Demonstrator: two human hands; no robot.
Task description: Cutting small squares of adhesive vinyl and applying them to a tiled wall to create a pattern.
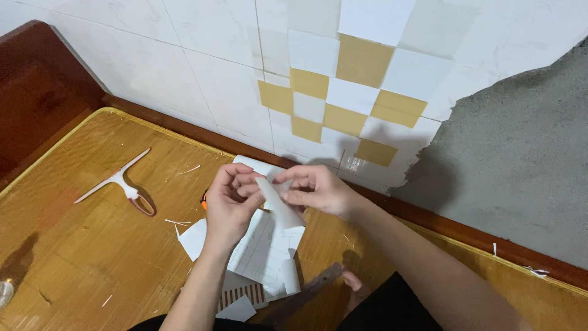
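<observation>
Tiled wall (pixel 202 73) behind, patched with white and tan adhesive squares (pixel 361 61), bare grey cement (pixel 520 153) at right; bamboo mat (pixel 79 233) below. Left hand (pixel 229 205) and right hand (pixel 318 190) both pinched on a white backing strip (pixel 278 211) (being peeled, apparently), held above gridded sheets (pixel 263 251). White-handled squeegee tool (pixel 119 181) lying well apart at left. Possible fault: strip tearing or film creasing, from uneven pull between hands. Orange object beside left wrist mostly hidden; striped item at bottom edge cut off; dark flat bar near knee hard to identify.
</observation>
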